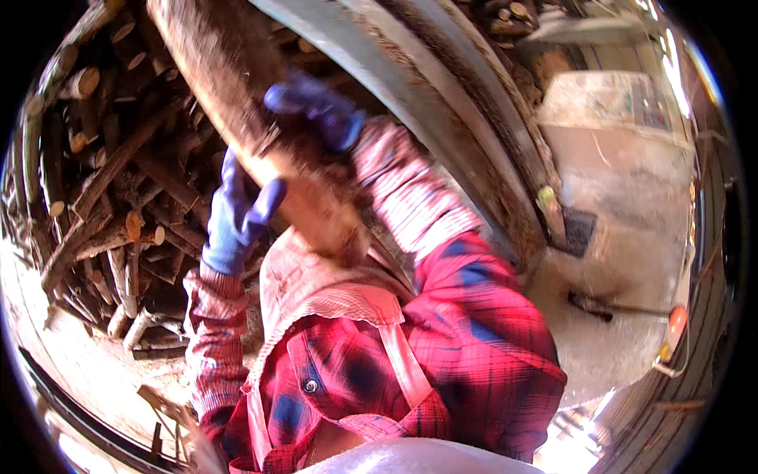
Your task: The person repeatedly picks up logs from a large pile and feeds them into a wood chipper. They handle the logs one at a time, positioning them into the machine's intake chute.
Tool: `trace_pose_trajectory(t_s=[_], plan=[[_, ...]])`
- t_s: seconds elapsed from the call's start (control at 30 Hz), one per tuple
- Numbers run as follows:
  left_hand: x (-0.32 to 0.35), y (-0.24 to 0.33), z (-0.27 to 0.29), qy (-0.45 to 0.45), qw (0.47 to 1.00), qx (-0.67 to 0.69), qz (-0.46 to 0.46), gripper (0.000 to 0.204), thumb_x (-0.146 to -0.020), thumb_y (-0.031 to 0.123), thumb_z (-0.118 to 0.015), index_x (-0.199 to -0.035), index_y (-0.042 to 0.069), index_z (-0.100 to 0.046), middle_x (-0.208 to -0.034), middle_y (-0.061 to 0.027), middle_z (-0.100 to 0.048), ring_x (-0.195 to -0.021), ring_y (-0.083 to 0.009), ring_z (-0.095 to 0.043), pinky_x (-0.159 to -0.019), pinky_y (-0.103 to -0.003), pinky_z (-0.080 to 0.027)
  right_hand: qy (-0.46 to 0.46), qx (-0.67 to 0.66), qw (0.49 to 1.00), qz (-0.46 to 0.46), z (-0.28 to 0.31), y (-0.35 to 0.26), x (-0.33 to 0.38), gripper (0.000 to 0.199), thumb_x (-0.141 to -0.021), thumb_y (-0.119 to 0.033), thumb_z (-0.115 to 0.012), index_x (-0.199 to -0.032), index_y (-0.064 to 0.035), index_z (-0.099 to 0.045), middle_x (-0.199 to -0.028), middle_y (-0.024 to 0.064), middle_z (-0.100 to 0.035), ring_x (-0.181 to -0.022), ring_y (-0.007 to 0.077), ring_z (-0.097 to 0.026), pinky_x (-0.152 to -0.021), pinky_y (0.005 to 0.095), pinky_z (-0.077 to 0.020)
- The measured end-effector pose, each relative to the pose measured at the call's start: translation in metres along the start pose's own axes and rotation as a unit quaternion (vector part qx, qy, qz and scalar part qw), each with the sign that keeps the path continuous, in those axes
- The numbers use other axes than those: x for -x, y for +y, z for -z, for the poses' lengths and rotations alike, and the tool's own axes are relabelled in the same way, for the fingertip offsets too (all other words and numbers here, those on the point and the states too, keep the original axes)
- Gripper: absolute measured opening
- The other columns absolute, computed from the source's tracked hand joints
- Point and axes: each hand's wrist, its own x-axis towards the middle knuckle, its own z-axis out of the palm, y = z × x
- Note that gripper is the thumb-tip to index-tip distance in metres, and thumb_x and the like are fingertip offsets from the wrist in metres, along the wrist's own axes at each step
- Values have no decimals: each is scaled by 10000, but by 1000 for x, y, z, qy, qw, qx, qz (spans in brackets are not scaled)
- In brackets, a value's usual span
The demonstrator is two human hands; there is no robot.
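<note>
Inspected in front of the body: a thick, rough-barked log (229, 87), held aslant from the upper left down toward the pale red apron (292, 276). Gripped at its left edge by the blue-gloved left hand (235, 213), with thumb spread apart from the fingers. Met on the opposite side by the likewise gloved right hand (320, 114), laid against the bark with fingers reaching inward. Cannot tell, owing to blur, whether clenched there or merely resting. Judged to be steadied from two sides on account of bulk and roundness—likely to roll out of a single grasp. Positioned close to the torso, probably to ease the load on the arms.

Noted at left: cut branches (126, 166), piled crosswise and apparently propped on one another. Noted just right of the log: long metal rails (359, 59), strewn with brown debris. Noted farther right: a pale boxy unit (592, 103) and, lower down, an orange knob (677, 319).

Checked for brands, labels and writing—none legible on log or apron. Recorded on the boxy unit: a small dark panel (649, 107), too indistinct to read.
</note>
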Motion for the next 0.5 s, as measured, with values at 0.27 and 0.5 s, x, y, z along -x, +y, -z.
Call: trace_pose_trajectory(t_s=[0.27,0.5], plan=[[-68,108,-106,-71,981,179,10,739,-838,262,-740,-1409,-9,-358,-699,-13,-555,-642,-83,-507,-607,-249,-454,186,727,650,120,61,-296,202,890,-732,-440,-777,-1430,-61,-375,-1318,167,-542,-1191,291,-539,-1055,369,-398],[-50,44,-127,-128,989,49,49,802,-865,292,-705,-1477,60,-243,-903,-98,-660,-835,-174,-626,-787,-335,-500,235,885,400,-29,239,-195,293,1062,-650,-458,-820,-1496,-164,-250,-1307,243,-510,-1061,461,-558,-924,497,-473]])
